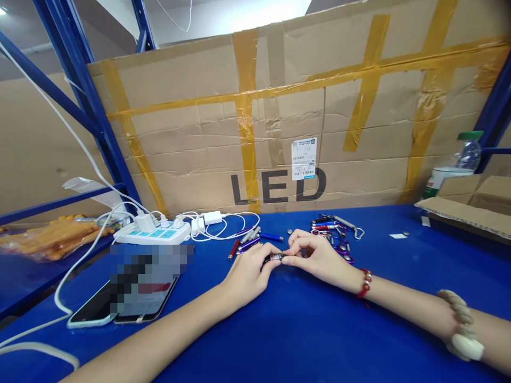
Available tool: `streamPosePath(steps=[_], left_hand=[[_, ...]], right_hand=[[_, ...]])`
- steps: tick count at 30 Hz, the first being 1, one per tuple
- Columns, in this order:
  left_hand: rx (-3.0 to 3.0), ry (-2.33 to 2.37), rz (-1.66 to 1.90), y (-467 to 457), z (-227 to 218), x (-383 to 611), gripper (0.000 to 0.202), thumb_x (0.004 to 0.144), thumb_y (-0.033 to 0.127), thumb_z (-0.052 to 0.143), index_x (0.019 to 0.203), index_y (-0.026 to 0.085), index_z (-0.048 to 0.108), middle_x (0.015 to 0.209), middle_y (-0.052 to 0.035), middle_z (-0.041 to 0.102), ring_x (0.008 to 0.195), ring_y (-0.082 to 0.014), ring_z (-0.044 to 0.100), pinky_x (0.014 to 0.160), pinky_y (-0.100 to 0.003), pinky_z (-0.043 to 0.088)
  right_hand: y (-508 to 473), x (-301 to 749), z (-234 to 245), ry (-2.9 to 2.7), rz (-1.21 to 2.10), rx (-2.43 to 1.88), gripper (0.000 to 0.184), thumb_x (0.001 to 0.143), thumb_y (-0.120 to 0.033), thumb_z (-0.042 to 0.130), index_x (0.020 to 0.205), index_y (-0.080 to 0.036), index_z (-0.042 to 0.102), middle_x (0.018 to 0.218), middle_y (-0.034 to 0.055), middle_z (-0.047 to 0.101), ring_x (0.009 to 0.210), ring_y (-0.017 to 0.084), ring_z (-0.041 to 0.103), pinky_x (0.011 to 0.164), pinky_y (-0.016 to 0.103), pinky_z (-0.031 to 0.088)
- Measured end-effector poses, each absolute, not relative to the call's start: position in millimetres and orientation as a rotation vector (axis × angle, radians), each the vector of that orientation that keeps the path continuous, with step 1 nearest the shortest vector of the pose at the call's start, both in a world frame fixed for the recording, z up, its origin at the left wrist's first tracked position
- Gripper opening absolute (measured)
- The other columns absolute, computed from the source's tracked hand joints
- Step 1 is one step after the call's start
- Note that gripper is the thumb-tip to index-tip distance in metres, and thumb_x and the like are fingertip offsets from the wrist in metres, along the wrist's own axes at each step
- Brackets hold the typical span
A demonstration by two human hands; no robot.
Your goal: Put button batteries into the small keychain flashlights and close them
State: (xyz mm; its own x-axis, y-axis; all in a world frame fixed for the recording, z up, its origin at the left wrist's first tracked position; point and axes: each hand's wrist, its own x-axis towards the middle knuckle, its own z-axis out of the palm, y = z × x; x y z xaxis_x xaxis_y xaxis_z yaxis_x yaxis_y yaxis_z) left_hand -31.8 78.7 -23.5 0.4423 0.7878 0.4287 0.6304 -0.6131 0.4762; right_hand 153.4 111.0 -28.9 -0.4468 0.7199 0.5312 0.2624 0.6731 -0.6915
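Over the middle of the blue table, my left hand [252, 270] grips a small black penlight [275, 257] that carries a white and red label. My right hand [313, 254] pinches the penlight's right end between thumb and fingertips; anything smaller there is hidden. Just behind my left hand lie several slim metal penlights [249, 243] in red, purple and silver, with a blue one [271, 237] apart from them. Past my right hand is a pile of coloured penlights with carabiner clips [329, 227]. A small round metal piece [289, 232] rests between the two groups.
At the left are two phones [93, 306], a white power strip [175, 232] and tangled white cables. A large taped carton [191, 154] backs the table [319, 330]. On the right stand an open cardboard box [451, 207] and a green-capped bottle [469, 154]; a paper scrap [397, 236] lies nearby.
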Motion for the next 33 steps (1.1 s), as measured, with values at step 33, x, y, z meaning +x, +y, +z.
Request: streamPosePath(steps=[33], left_hand=[[1.944, 1.333, 1.24, 82, -22, -31, 0.023, 0.085, 0.038, 0.042, 0.098, 0.02, 0.046, 0.061, 0.0054, 0.045, 0.057, -0.0087, 0.046, 0.053, -0.02, 0.035]], right_hand=[[107, 154, -25, -2.402, 0.133, -1.072, 0.026, 0.081, -0.038, 0.056, 0.096, -0.018, 0.063, 0.079, 0.0039, 0.061, 0.067, 0.015, 0.057, 0.063, 0.027, 0.046]])
